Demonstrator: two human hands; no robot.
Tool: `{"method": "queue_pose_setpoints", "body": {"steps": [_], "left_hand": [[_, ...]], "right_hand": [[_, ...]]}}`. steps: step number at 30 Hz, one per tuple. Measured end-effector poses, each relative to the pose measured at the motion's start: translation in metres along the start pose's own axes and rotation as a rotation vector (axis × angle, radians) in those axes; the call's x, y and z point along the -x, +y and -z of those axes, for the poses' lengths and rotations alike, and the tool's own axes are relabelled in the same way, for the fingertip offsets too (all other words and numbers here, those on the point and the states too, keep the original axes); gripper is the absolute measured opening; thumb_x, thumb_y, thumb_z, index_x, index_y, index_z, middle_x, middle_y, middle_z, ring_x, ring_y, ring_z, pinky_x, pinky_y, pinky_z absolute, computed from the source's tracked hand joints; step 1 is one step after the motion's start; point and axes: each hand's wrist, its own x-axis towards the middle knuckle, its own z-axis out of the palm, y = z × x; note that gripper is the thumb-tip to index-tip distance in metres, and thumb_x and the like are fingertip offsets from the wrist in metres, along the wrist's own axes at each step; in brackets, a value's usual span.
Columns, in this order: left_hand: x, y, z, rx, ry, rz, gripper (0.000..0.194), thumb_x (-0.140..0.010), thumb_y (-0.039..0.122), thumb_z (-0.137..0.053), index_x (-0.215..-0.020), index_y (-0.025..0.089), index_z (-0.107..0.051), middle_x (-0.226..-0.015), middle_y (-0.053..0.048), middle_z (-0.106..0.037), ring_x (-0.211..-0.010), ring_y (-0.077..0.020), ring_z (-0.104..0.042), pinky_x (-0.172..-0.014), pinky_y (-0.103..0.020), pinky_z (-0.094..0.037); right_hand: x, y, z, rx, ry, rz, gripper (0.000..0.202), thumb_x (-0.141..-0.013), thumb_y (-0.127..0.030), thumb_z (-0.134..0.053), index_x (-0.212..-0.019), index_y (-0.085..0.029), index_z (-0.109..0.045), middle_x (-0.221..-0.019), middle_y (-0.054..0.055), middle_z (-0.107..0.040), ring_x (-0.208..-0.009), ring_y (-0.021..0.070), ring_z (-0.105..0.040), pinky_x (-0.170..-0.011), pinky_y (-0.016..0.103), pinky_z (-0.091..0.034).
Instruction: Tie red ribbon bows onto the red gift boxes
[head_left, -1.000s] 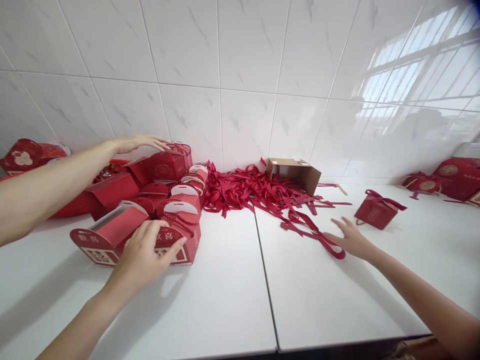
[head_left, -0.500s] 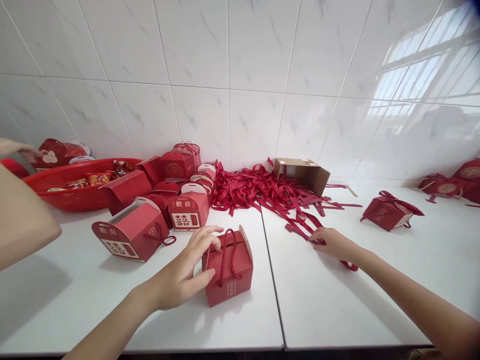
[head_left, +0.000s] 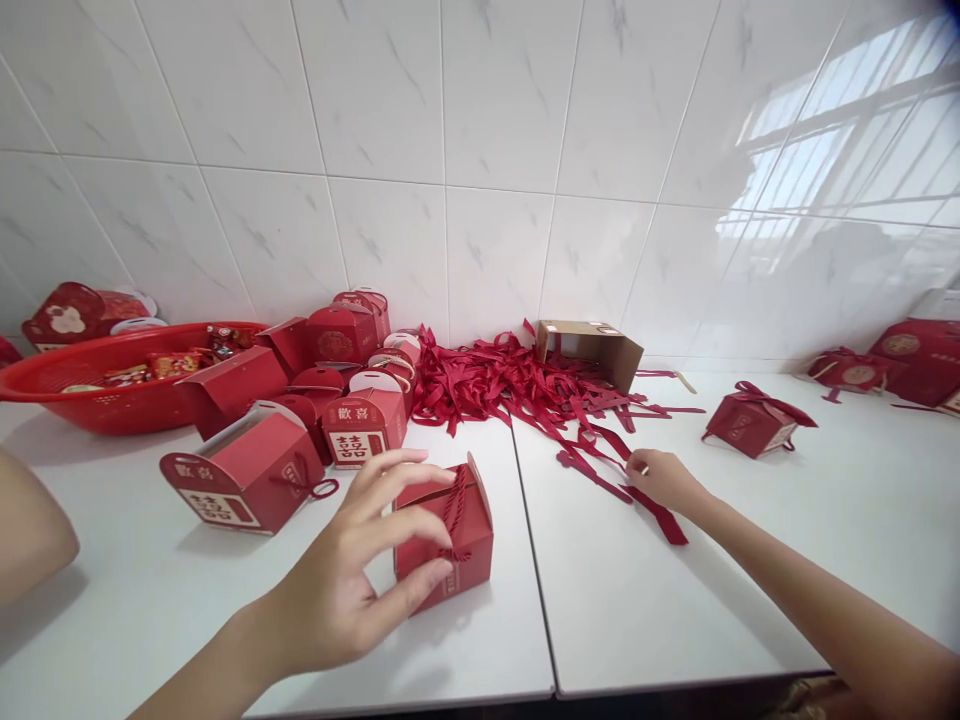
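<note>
Where a tiled wall [head_left: 495, 120] backs it: a white surface [head_left: 645, 620] and contents

Surface: white, divided by a dark seam [head_left: 534, 560] running from the front edge toward the back.
Another person's arm [head_left: 34, 530]: bare, cropped at the left edge.
Red basin [head_left: 112, 410]: back left corner; holds wrapped pieces [head_left: 176, 362].
Ribbon heap [head_left: 480, 375]: dark red, tangled, midway along the back edge, crossing the seam.
Brown carton [head_left: 622, 355]: open, at the heap's right end.
Box cluster [head_left: 341, 335]: red, packed between basin and heap; one printed box [head_left: 240, 470] stands foremost.
Left hand [head_left: 345, 570]: fingers half curled over the handled box; thumb and forefinger close together at the cord, though whether they pinch it cannot be told.
Right hand [head_left: 664, 480]: closed, gripping a ribbon strip between thumb and fingers, right of the seam.
Handled box [head_left: 476, 530]: red, upright, just left of the seam, near the front edge.
Bow-tied box [head_left: 746, 425]: red, well apart, toward the right edge.
Ribbon strip [head_left: 660, 515]: dark red, its tail extending toward the front edge.
Cord [head_left: 456, 500]: twisted, red, atop the handled box.
</note>
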Motion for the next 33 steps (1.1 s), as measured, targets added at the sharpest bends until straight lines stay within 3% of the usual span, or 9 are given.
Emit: {"method": "queue_pose_setpoints", "body": {"steps": [5,8,11,14,16,22,27,30,33], "left_hand": [[-0.001,-0.009,-0.008,-0.275,-0.023,0.071,0.022,-0.077,0.044,-0.061,-0.081,0.022,-0.060,-0.121,-0.010,-0.056,-0.121,-0.0345,-0.038,-0.095,-0.055,-0.039],[-0.002,-0.009,-0.012,-0.284,-0.065,-0.038,0.009,-0.082,0.028,-0.055,-0.081,0.024,-0.063,-0.120,-0.005,-0.058,-0.125,-0.0314,-0.036,-0.098,-0.051,-0.038],[0.001,-0.001,-0.010,-0.194,-0.075,-0.110,0.018,-0.081,0.015,-0.051,-0.083,0.025,-0.065,-0.122,-0.003,-0.059,-0.127,-0.0299,-0.034,-0.099,-0.049,-0.038],[0.006,0.009,-0.004,-0.046,-0.164,-0.164,0.021,-0.072,0.012,-0.051,-0.077,0.027,-0.066,-0.125,-0.002,-0.057,-0.128,-0.0321,-0.033,-0.099,-0.051,-0.038],[0.009,0.011,-0.004,0.012,-0.174,-0.161,0.022,-0.068,0.014,-0.053,-0.078,0.028,-0.066,-0.128,-0.001,-0.054,-0.128,-0.0336,-0.031,-0.100,-0.053,-0.037],[0.008,-0.009,-0.018,-0.126,0.101,0.072,0.039,-0.078,0.027,-0.060,-0.116,0.029,-0.051,-0.134,-0.008,-0.043,-0.127,-0.0315,-0.033,-0.102,-0.054,-0.034],[0.006,-0.023,-0.030,-0.114,0.160,0.191,0.049,-0.079,0.037,-0.061,-0.123,0.027,-0.043,-0.131,-0.010,-0.044,-0.125,-0.0299,-0.038,-0.103,-0.051,-0.036],[0.007,-0.026,-0.033,-0.051,0.163,0.271,0.052,-0.080,0.039,-0.060,-0.126,0.026,-0.039,-0.130,-0.010,-0.045,-0.124,-0.0283,-0.041,-0.103,-0.048,-0.038],[0.009,-0.026,-0.035,0.018,0.127,0.335,0.052,-0.082,0.040,-0.057,-0.127,0.025,-0.037,-0.131,-0.010,-0.045,-0.124,-0.0272,-0.043,-0.103,-0.047,-0.039]], "right_hand": [[0.006,-0.019,0.025,-0.306,0.019,0.046,0.024,-0.085,-0.040,-0.046,-0.094,-0.020,-0.055,-0.078,0.006,-0.068,-0.072,0.0200,-0.066,-0.067,0.033,-0.051],[0.011,-0.036,0.048,-0.591,0.026,0.150,0.034,-0.084,-0.046,-0.049,-0.107,-0.021,-0.054,-0.091,0.006,-0.068,-0.079,0.0182,-0.067,-0.075,0.033,-0.053],[0.020,-0.053,0.072,-0.986,0.027,0.263,0.027,-0.076,-0.037,-0.062,-0.097,-0.020,-0.064,-0.099,0.008,-0.069,-0.088,0.0211,-0.067,-0.080,0.036,-0.053],[0.032,-0.069,0.088,-1.108,0.038,0.333,0.022,-0.076,-0.032,-0.064,-0.095,-0.022,-0.069,-0.100,0.006,-0.069,-0.083,0.0192,-0.067,-0.079,0.036,-0.054],[0.040,-0.080,0.093,-1.089,-0.005,0.364,0.022,-0.076,-0.030,-0.066,-0.097,-0.025,-0.070,-0.101,0.004,-0.069,-0.076,0.0154,-0.066,-0.076,0.033,-0.055],[0.065,-0.115,0.094,-0.917,-0.366,0.490,0.045,-0.080,-0.021,-0.063,-0.124,-0.029,-0.058,-0.067,-0.003,-0.065,-0.058,0.0103,-0.058,-0.057,0.024,-0.050],[0.069,-0.126,0.102,-0.763,-0.373,0.647,0.063,-0.080,-0.020,-0.058,-0.139,-0.032,-0.040,-0.068,-0.003,-0.065,-0.051,0.0118,-0.054,-0.051,0.026,-0.047],[0.056,-0.111,0.100,-0.473,-0.328,0.615,0.055,-0.077,-0.019,-0.056,-0.131,-0.031,-0.052,-0.089,0.001,-0.070,-0.057,0.0133,-0.057,-0.053,0.027,-0.049],[0.040,-0.085,0.086,0.021,-0.367,0.467,0.040,-0.068,-0.014,-0.057,-0.101,-0.031,-0.072,-0.093,0.001,-0.071,-0.068,0.0172,-0.063,-0.060,0.027,-0.050]]}}
